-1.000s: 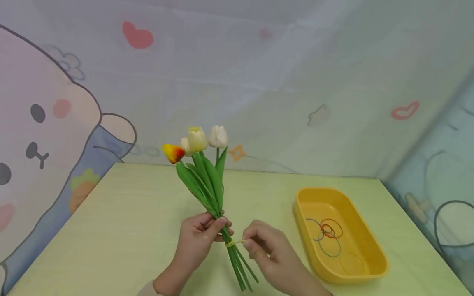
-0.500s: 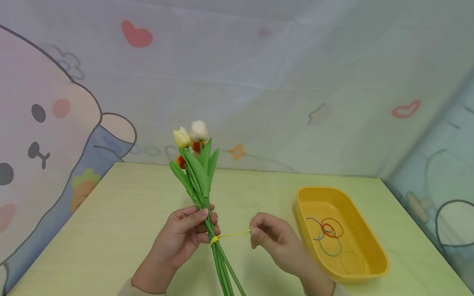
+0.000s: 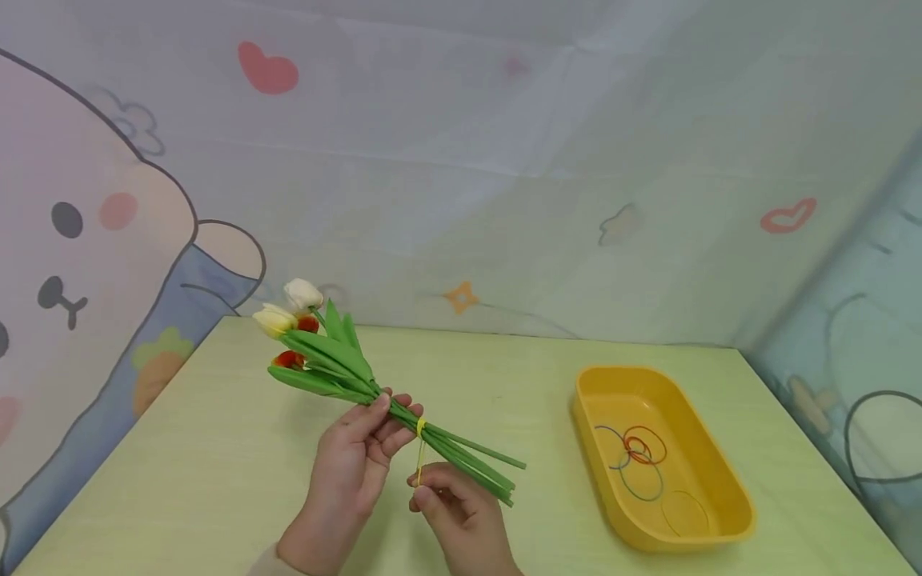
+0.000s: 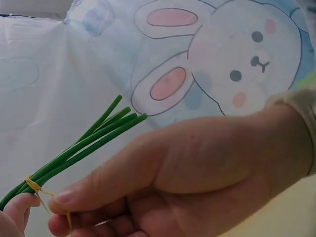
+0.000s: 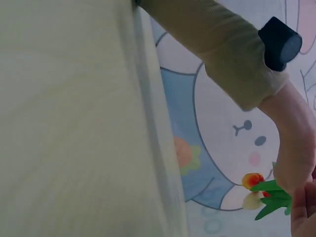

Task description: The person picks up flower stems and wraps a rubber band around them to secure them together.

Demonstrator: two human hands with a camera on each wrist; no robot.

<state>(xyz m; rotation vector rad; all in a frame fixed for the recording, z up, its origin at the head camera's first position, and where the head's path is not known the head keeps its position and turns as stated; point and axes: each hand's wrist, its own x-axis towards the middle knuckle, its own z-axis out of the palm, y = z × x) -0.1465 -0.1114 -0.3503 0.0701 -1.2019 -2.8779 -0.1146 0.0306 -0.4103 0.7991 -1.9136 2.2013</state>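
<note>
A bunch of tulips (image 3: 334, 356), white, pale yellow and red-orange, slants with its heads to the left over the table. My left hand (image 3: 346, 464) grips its green stems below the leaves, thumb on top. A yellow rubber band (image 3: 421, 427) is wound round the stems just past that hand's fingers. From it a stretched loop runs down to my right hand (image 3: 461, 512), which pinches the end between thumb and finger. In the left wrist view the right hand (image 4: 197, 168) holds this loop beside the stems (image 4: 84, 148). The right wrist view catches the tulip heads (image 5: 264, 192) at its edge.
To the right on the pale table (image 3: 216, 456) stands a yellow tray (image 3: 587, 448). Inside it lie several loose rubber bands (image 3: 641, 472), among them red, blue and green ones. A printed cloth backdrop (image 3: 461, 160) rises behind the table.
The bunch has tipped from nearly upright to slanting left, its stem ends swinging right. My right hand first drew the band's loop out to the right, then came down and left below the stems.
</note>
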